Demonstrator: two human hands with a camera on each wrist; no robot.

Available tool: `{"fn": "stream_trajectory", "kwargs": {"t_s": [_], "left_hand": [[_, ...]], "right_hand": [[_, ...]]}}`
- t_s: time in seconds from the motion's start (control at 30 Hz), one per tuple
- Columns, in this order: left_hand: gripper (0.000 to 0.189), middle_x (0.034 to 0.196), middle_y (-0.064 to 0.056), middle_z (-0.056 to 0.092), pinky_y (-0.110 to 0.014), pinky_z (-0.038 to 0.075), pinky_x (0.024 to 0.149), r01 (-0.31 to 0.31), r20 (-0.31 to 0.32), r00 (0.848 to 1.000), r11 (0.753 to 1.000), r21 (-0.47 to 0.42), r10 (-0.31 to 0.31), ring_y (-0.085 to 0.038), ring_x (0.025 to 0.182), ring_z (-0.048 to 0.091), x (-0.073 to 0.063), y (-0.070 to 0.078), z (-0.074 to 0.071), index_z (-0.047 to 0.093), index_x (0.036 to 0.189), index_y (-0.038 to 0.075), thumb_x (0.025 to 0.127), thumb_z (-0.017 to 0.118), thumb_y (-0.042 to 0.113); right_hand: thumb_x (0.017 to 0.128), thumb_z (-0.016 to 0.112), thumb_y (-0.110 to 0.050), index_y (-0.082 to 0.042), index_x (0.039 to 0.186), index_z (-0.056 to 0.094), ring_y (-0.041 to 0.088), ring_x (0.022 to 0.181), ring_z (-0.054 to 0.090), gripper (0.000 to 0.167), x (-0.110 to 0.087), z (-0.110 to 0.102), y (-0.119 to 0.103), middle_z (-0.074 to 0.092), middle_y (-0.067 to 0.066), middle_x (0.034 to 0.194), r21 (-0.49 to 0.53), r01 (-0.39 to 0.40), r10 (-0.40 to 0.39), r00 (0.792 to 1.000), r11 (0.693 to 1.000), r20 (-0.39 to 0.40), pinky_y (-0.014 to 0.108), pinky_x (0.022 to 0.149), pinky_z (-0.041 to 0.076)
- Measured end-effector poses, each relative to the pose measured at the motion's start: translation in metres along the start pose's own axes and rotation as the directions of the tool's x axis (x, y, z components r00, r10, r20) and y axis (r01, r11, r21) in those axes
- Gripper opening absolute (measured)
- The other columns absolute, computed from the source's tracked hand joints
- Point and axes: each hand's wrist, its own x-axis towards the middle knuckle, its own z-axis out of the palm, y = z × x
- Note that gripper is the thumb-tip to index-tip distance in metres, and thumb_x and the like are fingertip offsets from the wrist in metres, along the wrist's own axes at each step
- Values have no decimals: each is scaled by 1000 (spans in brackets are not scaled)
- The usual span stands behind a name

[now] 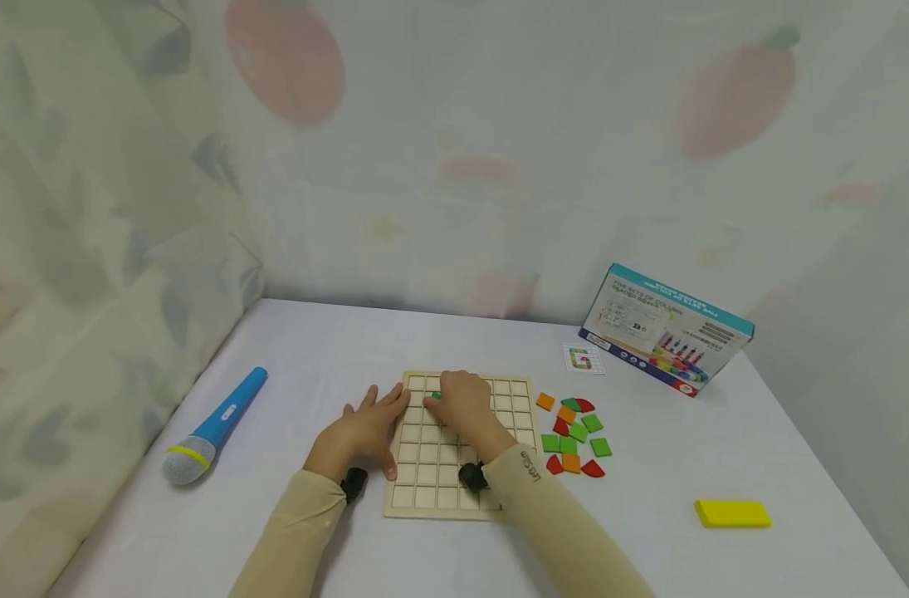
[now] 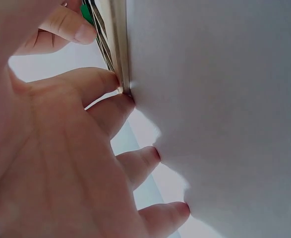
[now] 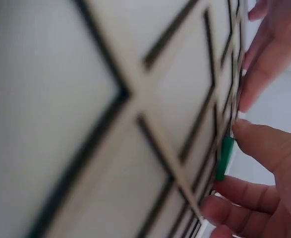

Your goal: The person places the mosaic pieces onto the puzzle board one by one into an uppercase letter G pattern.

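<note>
— Under the right hand (image 1: 465, 407), what is there?
— A green tile (image 1: 436, 395), pinched between its fingertips (image 3: 249, 136) and set against the board (image 1: 424, 486), near the board's far left corner. The wrist view shows the tile (image 3: 226, 157) edge-on, touching the grid.

— And the left hand (image 1: 364, 430)?
— Spread flat, just left of the right hand. Its straight fingers (image 2: 116, 106) press on the table (image 1: 312, 349) right at the board's left edge (image 2: 119, 44); the thumb lies along that edge.

— What lies to the right of the right hand?
— A loose cluster of tiles (image 1: 574, 436), green, orange and red, on the table just beside the board. Beyond them, farther from the hand, is a small card (image 1: 583, 358) with a green letter shape, and a box (image 1: 667, 330) leaning up behind it.

— Anything else?
— A yellow block (image 1: 732, 513) well off to the right, nearer the person. Well left of the left hand lies a blue toy microphone (image 1: 213, 425).
</note>
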Motion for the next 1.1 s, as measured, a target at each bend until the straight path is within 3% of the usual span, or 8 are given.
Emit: {"fn": "stream_trajectory", "kwargs": {"t_s": [0.1, 0.2, 0.3, 0.37, 0.6, 0.8, 1.1], "left_hand": [[127, 155, -6, 9, -71, 3, 99, -2, 2, 1000, 1000, 0, 2, -41, 138, -3, 0, 1, -1, 20, 148, 13, 42, 90, 26], [127, 155, -5, 9, -71, 4, 99, -1, 3, 1000, 1000, 6, 1, -41, 138, -3, -1, 1, -3, 20, 148, 13, 43, 91, 26], [127, 155, -6, 10, -71, 5, 99, -2, -2, 1000, 1000, 15, 2, -42, 138, -2, -2, 1, -3, 21, 148, 13, 43, 91, 26], [126, 155, -6, 10, -71, 5, 98, -3, -5, 1000, 1000, 19, 4, -42, 138, -1, -2, 0, -3, 22, 148, 13, 43, 91, 26], [126, 155, -6, 10, -71, 4, 99, -8, -6, 1000, 1000, 5, 8, -42, 138, -2, -1, -1, -2, 22, 148, 13, 43, 91, 26], [126, 155, -6, 9, -71, 4, 99, -5, -2, 1000, 1000, 17, 5, -41, 138, -2, -1, -1, -3, 21, 148, 13, 44, 90, 26], [125, 155, -6, 9, -70, 4, 99, -16, 5, 1000, 1000, 9, 16, -41, 138, -3, -2, -1, -2, 20, 148, 13, 45, 90, 26]], "right_hand": [[82, 63, -50, -14, 84, 60, 14, 54, 52, 35, -1, -5, 2, 55, -2, 68, 22, 34, -34, 999, 999, 24, 30, 47, 43], [81, 69, -39, -15, 103, 63, 14, 66, 54, 33, -2, -11, 5, 59, -1, 86, 76, 112, -115, 992, 991, 49, 30, 54, 45], [80, 72, -25, -18, 122, 59, 12, 79, 54, 44, -3, -15, 8, 57, -1, 104, 124, 203, -215, 972, 971, 92, 29, 63, 47], [81, 70, -18, -19, 127, 57, 12, 83, 54, 48, -3, -15, 9, 56, 0, 109, 146, 244, -263, 957, 959, 124, 28, 68, 47], [83, 69, -15, -17, 117, 64, 13, 89, 56, 34, -2, -15, 9, 57, 0, 108, 132, 303, -321, 937, 944, 140, 27, 74, 49], [84, 68, -20, -17, 105, 68, 8, 78, 52, 21, 2, -10, 8, 55, -4, 93, 73, 350, -356, 929, 934, 105, 23, 67, 46], [85, 67, -22, -16, 93, 69, 9, 70, 47, 10, 2, -9, 10, 53, -5, 85, 48, 378, -380, 924, 924, 47, 22, 60, 42]]}}
